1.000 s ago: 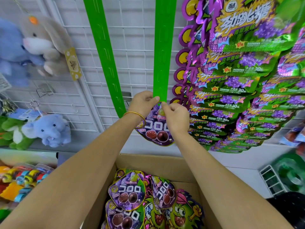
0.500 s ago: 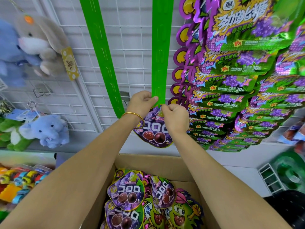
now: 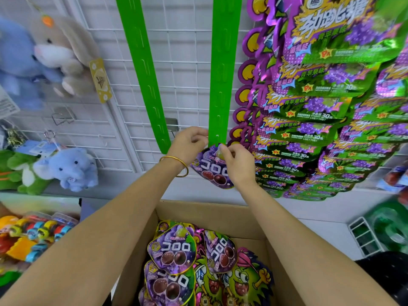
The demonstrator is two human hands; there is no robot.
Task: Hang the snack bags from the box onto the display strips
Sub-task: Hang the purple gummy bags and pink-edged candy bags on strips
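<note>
Purple bag (image 3: 212, 171) sat at foot of right strip (image 3: 223, 74), not yet hooked; my left hand (image 3: 189, 144) fingers pinched the strip end, right hand (image 3: 237, 164) pinched the bag top. Other strip (image 3: 143, 69) was bare, box (image 3: 198, 214) full

White wire grid panel (image 3: 187, 62) behind; plush toys (image 3: 70, 166) hang left; pale ledge (image 3: 309, 208) below, possibly shelf.

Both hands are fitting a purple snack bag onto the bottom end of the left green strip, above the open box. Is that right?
Not quite. It is the right green strip, not the left green strip. In the head view the left hand and right hand meet at its bottom end with the purple snack bag, above the open box.
</note>
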